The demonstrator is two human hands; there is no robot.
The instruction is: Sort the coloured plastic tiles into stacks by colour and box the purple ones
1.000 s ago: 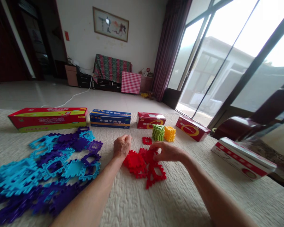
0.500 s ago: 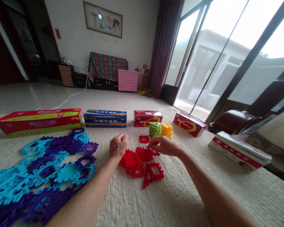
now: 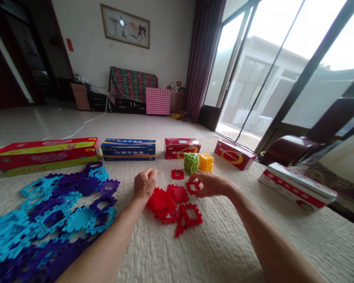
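My right hand (image 3: pixel 211 184) pinches a red frame-shaped building piece (image 3: pixel 192 191) with notched edges and an open middle. Just left of it lies a loose pile of red notched pieces (image 3: pixel 162 200), with a red open frame (image 3: pixel 191 213) at its near side. A small red window piece (image 3: pixel 177 174) lies apart, behind the pile. My left hand (image 3: pixel 146 183) is closed in a fist at the pile's left edge; whatever its fingers may hold is hidden. Beyond my right hand stand a green stack of pieces (image 3: pixel 191 163) and a yellow stack (image 3: pixel 206 163), side by side.
Purple pieces (image 3: pixel 90 185) and light-blue pieces (image 3: pixel 79 219) are heaped on the left of the quilted cover (image 3: pixel 165 259). Along the back stand a red-and-yellow box (image 3: pixel 47 157), a blue box (image 3: pixel 128 150) and two red boxes (image 3: pixel 236 154). A white-and-red box (image 3: pixel 296 188) sits at right.
The red frame piece in my right hand has come up from beside the pile and now shows clearly at the fingertips. My left fist stays near the pile. The view has shifted slightly.
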